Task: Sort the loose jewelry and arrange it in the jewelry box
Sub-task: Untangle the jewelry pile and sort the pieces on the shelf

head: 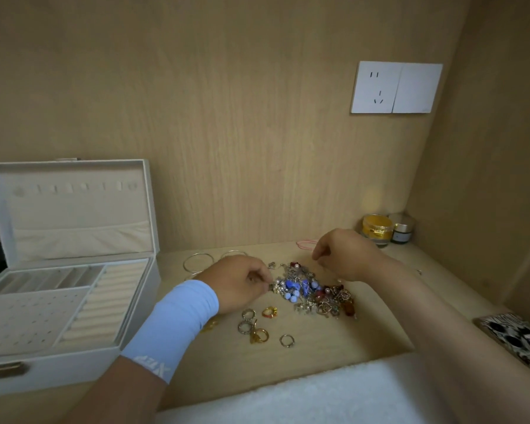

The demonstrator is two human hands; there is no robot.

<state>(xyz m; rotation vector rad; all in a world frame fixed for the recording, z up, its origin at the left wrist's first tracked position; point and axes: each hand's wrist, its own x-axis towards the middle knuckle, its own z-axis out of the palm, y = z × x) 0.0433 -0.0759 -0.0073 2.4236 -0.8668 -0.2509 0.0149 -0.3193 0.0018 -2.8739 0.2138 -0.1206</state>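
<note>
A tangled pile of loose jewelry (314, 290) with blue beads, pearls and red stones lies on the wooden shelf. My left hand (237, 283), with a light blue wrist sleeve, pinches a small piece at the pile's left edge. My right hand (344, 254) hovers at the pile's far right side with its fingers curled; what it holds is too small to see. Several rings (254, 327) lie in front of the pile. Thin silver bangles (198, 261) lie behind my left hand. The white jewelry box (71, 301) stands open at the left, its compartments showing no jewelry.
Two small cosmetic jars (387, 229) stand in the back right corner. A pink hair band (306, 243) lies near the back wall. A patterned black-and-white case (520, 341) sits at the right edge. White cloth (303, 396) covers the near foreground. A wall socket (395, 87) is above.
</note>
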